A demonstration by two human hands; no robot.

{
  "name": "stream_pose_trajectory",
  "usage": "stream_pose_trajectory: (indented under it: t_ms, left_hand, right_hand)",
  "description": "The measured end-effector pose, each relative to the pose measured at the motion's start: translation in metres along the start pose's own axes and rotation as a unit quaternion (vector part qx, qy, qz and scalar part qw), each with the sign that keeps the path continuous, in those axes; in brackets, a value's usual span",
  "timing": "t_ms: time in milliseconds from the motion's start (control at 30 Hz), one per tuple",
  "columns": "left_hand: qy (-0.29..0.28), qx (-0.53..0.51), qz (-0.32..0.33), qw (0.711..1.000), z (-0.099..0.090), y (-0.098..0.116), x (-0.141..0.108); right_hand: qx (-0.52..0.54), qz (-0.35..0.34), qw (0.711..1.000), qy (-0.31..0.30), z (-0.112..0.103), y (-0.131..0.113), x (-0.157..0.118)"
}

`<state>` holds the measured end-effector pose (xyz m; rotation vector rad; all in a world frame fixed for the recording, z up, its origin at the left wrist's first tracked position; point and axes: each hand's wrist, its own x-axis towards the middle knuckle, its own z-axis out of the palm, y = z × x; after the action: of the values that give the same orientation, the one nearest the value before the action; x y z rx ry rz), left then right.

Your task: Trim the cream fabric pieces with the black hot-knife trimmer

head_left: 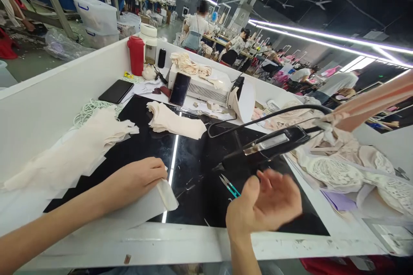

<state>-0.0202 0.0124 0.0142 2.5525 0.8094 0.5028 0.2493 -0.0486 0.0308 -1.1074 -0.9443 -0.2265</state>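
Observation:
My left hand is closed on the edge of a cream fabric piece, its folded end resting over the black board. My right hand is raised over the board's right side, palm turned up and fingers loosely curled, slightly blurred. Nothing shows in its palm. Teal thread snips lie just left of it, their handle end partly hidden by the hand. Above it a black hand-held tool with a pointed tip hangs from a peach cloth strip.
Left, a fanned stack of cream pieces; beyond, a smaller pile. Two phones, a red cup and a white vented box line the back. Lace garments heap at right. Other people work farther off.

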Motion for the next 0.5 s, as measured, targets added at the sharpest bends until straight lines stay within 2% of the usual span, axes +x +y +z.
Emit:
stream_pose_trajectory:
  t_ms: [33,67,133,167,200,267,300,367,433,500]
  left_hand:
    - [0.008,-0.016,-0.007,1.0,-0.004,0.001,0.001]
    - [0.019,-0.039,-0.016,0.999,-0.007,0.003,0.003]
    - [0.051,-0.097,-0.025,0.994,-0.014,0.008,0.007]
    - [0.069,-0.128,-0.023,0.989,-0.016,0.011,0.011]
    - [0.088,-0.156,-0.017,0.984,-0.017,0.016,0.015]
    - [0.132,-0.212,-0.001,0.968,-0.019,0.024,0.024]
    - [0.153,-0.242,0.002,0.958,-0.019,0.028,0.029]
    - [0.191,-0.303,-0.008,0.934,-0.02,0.033,0.038]
    - [0.223,-0.387,-0.048,0.893,-0.023,0.032,0.047]
    - [0.262,-0.471,-0.092,0.837,-0.026,0.024,0.053]
  right_hand:
    - [0.011,0.023,1.0,-0.005,-0.005,0.002,-0.007]
    - [0.054,0.082,0.993,-0.061,-0.008,0.003,-0.013]
    - [0.086,0.176,0.961,-0.194,-0.006,0.004,-0.024]
    - [0.103,0.229,0.932,-0.261,0.001,0.004,-0.027]
    - [0.122,0.289,0.889,-0.334,0.009,0.003,-0.03]
    - [0.164,0.376,0.801,-0.436,0.03,0.0,-0.033]
    - [0.184,0.401,0.764,-0.471,0.041,-0.001,-0.033]
    - [0.213,0.423,0.716,-0.513,0.059,-0.005,-0.035]
    - [0.236,0.436,0.684,-0.535,0.072,-0.005,-0.036]
    - [0.25,0.445,0.671,-0.538,0.081,0.0,-0.035]
